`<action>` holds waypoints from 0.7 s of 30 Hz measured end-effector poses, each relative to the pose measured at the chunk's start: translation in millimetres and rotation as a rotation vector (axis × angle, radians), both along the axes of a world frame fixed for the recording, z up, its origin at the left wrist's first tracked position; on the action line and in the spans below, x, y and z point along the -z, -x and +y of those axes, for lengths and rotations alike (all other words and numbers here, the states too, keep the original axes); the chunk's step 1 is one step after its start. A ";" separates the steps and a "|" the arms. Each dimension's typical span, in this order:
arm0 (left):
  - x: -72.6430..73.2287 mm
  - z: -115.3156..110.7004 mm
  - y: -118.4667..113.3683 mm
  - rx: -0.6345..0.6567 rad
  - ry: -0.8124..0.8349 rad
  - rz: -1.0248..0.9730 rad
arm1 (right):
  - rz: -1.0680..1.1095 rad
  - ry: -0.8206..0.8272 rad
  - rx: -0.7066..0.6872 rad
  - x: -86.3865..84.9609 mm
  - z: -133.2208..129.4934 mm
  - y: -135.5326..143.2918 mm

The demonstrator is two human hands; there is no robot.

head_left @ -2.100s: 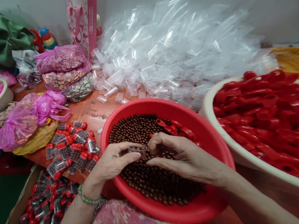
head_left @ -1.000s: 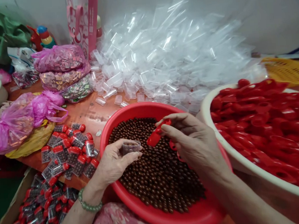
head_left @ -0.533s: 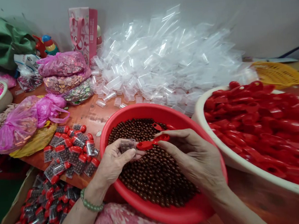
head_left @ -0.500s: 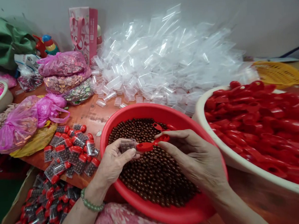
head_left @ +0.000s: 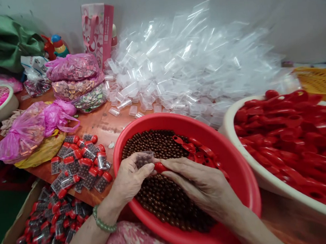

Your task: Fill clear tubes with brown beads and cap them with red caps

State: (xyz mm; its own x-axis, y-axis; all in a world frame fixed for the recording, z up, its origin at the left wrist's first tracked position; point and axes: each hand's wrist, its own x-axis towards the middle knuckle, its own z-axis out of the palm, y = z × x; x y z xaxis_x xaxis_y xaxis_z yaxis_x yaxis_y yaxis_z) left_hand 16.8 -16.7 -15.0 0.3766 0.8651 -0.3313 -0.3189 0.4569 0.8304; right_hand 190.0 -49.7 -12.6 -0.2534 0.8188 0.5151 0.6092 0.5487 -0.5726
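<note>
1. One small clear plastic vial point(head_left: 144, 159), filled with dark brown beads, sits pinched between the thumb and fingers of the left hand point(head_left: 132, 176), above the near-left part of the round red plastic basin point(head_left: 239, 176).
2. The right hand point(head_left: 197, 182) meets it from the right, fingers closed on a red plastic cap point(head_left: 160, 167) whose end touches the vial's mouth.
3. Both hands hover just over the loose brown round beads point(head_left: 162, 196) that fill the basin; several more red caps point(head_left: 194, 149) lie on the beads along its far-right side.
4. A green bead bracelet point(head_left: 103, 223) circles the left wrist.
5. Left of the basin, on the reddish wooden worktop point(head_left: 101, 122), lies a cluster of filled, red-capped vials point(head_left: 80, 165); many more sit in a cardboard box point(head_left: 16, 229) below the worktop's edge.
6. Right of the basin stands a large cream bowl point(head_left: 267, 178) heaped with red caps.
7. Behind the basin rises a big heap of empty clear vials point(head_left: 187, 64), with pink plastic bags point(head_left: 35, 125) of small items to its left.
</note>
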 end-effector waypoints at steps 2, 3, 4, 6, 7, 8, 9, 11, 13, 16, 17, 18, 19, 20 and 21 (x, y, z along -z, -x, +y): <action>1.0 0.3 0.4 0.010 0.003 -0.012 | -0.019 -0.026 0.011 4.1 -2.0 2.9; 1.8 0.5 0.5 0.020 0.006 -0.029 | -0.038 -0.046 0.022 5.6 -3.0 4.4; 2.8 0.8 0.6 0.031 0.012 -0.053 | -0.058 -0.058 0.033 6.6 -3.8 5.7; 5.0 1.6 0.8 0.049 0.033 -0.117 | -0.048 -0.035 0.051 6.3 -4.0 6.7; 5.9 2.1 1.1 0.054 0.049 -0.149 | -0.008 0.010 0.054 5.1 -3.1 5.9; 6.4 2.7 1.6 0.056 0.070 -0.179 | 0.054 0.086 0.059 3.3 -1.5 4.0; 6.5 3.4 2.2 0.063 0.095 -0.207 | 0.133 0.184 0.074 1.0 0.8 1.2; 5.5 5.0 3.6 0.102 0.137 -0.250 | 0.317 0.379 0.148 -4.1 6.9 -5.9; 3.7 6.6 4.8 0.165 0.156 -0.283 | 0.493 0.493 0.237 -8.7 14.3 -11.1; 2.0 7.7 5.4 0.228 0.146 -0.301 | 0.646 0.514 0.249 -14.1 25.6 -9.5; 2.0 7.7 5.2 0.231 0.133 -0.292 | 0.666 0.506 0.228 -15.7 29.2 -6.7; 2.1 7.5 4.9 0.228 0.115 -0.277 | 0.674 0.497 0.209 -17.2 32.5 -3.4; 2.4 7.1 4.5 0.224 0.093 -0.257 | 0.673 0.490 0.190 -18.8 35.6 -0.1; 2.7 6.7 4.1 0.221 0.071 -0.235 | 0.661 0.487 0.170 -20.4 38.3 2.9; 2.8 6.2 3.7 0.222 0.049 -0.214 | 0.640 0.488 0.152 -22.0 40.5 5.4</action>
